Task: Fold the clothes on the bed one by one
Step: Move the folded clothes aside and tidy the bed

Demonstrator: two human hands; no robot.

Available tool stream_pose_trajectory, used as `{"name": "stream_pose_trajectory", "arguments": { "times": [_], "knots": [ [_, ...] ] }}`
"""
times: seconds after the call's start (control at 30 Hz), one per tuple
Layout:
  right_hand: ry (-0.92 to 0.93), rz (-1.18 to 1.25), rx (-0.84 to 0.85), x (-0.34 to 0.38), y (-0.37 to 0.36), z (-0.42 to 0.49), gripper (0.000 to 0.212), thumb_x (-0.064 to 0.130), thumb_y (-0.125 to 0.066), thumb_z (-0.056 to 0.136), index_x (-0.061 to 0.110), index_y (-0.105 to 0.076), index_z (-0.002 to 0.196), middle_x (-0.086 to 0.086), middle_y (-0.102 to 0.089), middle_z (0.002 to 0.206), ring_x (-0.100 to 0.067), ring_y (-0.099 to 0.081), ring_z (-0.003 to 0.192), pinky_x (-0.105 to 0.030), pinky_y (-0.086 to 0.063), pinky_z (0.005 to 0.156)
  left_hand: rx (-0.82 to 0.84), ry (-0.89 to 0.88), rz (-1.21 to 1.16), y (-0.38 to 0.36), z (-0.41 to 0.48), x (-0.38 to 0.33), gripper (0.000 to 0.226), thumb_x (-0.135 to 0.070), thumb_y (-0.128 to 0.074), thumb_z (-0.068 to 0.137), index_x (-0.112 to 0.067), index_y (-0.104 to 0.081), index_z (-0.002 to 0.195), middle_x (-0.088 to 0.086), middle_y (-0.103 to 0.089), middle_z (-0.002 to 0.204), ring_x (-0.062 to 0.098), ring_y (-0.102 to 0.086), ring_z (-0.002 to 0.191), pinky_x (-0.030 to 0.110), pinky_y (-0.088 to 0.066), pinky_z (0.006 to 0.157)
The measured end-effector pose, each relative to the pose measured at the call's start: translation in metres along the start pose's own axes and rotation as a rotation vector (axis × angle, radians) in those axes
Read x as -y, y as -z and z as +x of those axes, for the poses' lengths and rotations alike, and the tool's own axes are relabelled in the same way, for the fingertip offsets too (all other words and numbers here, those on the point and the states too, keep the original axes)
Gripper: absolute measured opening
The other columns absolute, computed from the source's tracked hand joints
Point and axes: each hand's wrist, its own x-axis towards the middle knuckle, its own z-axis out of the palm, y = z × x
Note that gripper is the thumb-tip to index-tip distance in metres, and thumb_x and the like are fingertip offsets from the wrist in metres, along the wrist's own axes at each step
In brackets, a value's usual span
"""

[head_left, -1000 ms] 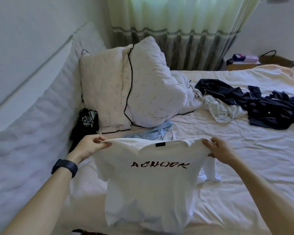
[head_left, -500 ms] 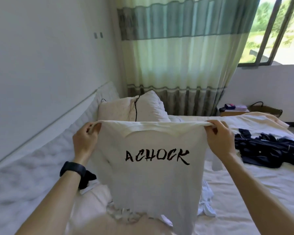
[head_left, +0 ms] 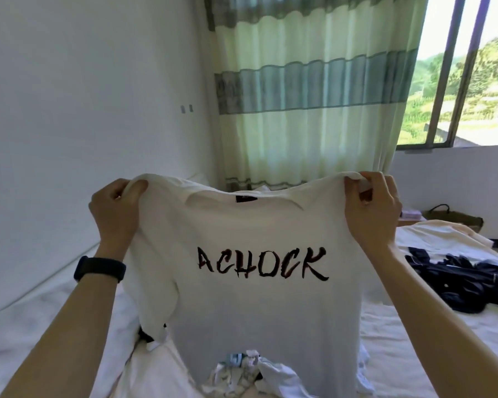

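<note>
A white T-shirt [head_left: 259,311] with the dark word ACHOCK on it hangs spread out in the air before me, above the bed. My left hand [head_left: 115,208] grips its left shoulder and my right hand [head_left: 371,208] grips its right shoulder, both at the same height. The shirt's lower part reaches down past a small crumpled pile of light clothes [head_left: 242,372]. A dark navy garment [head_left: 460,280] lies loose on the bed at the right. The pillows are hidden behind the shirt.
The bed [head_left: 414,349] has a white sheet and runs along a white wall [head_left: 69,110] on the left. A green striped curtain [head_left: 308,96] and a window [head_left: 466,70] stand behind. A woven bag [head_left: 454,219] sits by the far right wall.
Both hands have lifted the white T-shirt from low over the bed to chest height. My view has tilted up, so the pillows are now covered by the shirt.
</note>
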Motion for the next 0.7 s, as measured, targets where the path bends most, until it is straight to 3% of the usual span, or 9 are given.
{"name": "stream_pose_trajectory", "arguments": {
  "times": [0.13, 0.2, 0.3, 0.47, 0.57, 0.7],
  "knots": [
    [-0.029, -0.053, 0.076, -0.01, -0.007, -0.008, 0.013, 0.013, -0.066, 0.095, 0.001, -0.066, 0.089, -0.005, -0.056, 0.089, -0.02, -0.048, 0.081, -0.017, -0.028, 0.07, 0.116, 0.029, 0.087, 0.008, 0.004, 0.015, 0.035, -0.03, -0.068, 0.088, -0.01, -0.057, 0.061, -0.006, -0.05, 0.05, 0.008, -0.039, 0.051, 0.028, -0.03, 0.056],
    [-0.12, -0.094, 0.168, -0.022, -0.015, -0.015, 0.014, 0.016, -0.066, 0.096, 0.002, -0.066, 0.091, -0.012, -0.059, 0.095, -0.02, -0.048, 0.083, -0.022, -0.031, 0.074, 0.225, 0.072, 0.18, 0.004, 0.004, 0.033, 0.028, -0.034, -0.069, 0.089, -0.014, -0.065, 0.071, -0.007, -0.06, 0.06, 0.008, -0.049, 0.058, 0.028, -0.035, 0.058],
    [-0.228, -0.204, 0.367, -0.052, -0.029, -0.032, 0.017, 0.023, -0.063, 0.098, 0.008, -0.069, 0.103, -0.007, -0.055, 0.101, -0.02, -0.046, 0.087, -0.028, -0.033, 0.078, 0.391, 0.191, 0.315, -0.009, -0.002, 0.074, 0.015, -0.043, -0.073, 0.086, -0.029, -0.068, 0.088, -0.004, -0.065, 0.079, 0.012, -0.06, 0.078, 0.027, -0.042, 0.063],
    [-0.371, -0.416, 0.707, -0.12, -0.065, -0.078, 0.022, 0.033, -0.06, 0.1, 0.016, -0.068, 0.111, -0.01, -0.062, 0.112, -0.024, -0.049, 0.093, -0.033, -0.034, 0.076, 0.638, 0.329, 0.38, -0.04, -0.026, 0.164, 0.019, -0.049, -0.074, 0.085, -0.031, -0.075, 0.089, -0.015, -0.069, 0.086, 0.005, -0.061, 0.085, 0.023, -0.044, 0.069],
    [-0.442, -0.501, 0.813, -0.166, -0.098, -0.112, 0.019, 0.029, -0.059, 0.101, 0.014, -0.069, 0.107, -0.011, -0.063, 0.113, -0.031, -0.054, 0.101, -0.034, -0.035, 0.078, 0.726, 0.392, 0.414, -0.072, -0.037, 0.22, 0.019, -0.051, -0.074, 0.085, -0.033, -0.077, 0.086, -0.016, -0.072, 0.085, 0.002, -0.062, 0.084, 0.028, -0.049, 0.072],
    [-0.562, -0.583, 0.923, -0.233, -0.158, -0.157, 0.017, 0.029, -0.055, 0.103, 0.016, -0.066, 0.105, -0.009, -0.059, 0.105, -0.029, -0.055, 0.093, -0.034, -0.037, 0.074, 0.838, 0.455, 0.483, -0.13, -0.05, 0.315, 0.018, -0.055, -0.071, 0.084, -0.038, -0.074, 0.078, -0.017, -0.072, 0.078, 0.008, -0.066, 0.08, 0.033, -0.054, 0.071]
  ]
}}
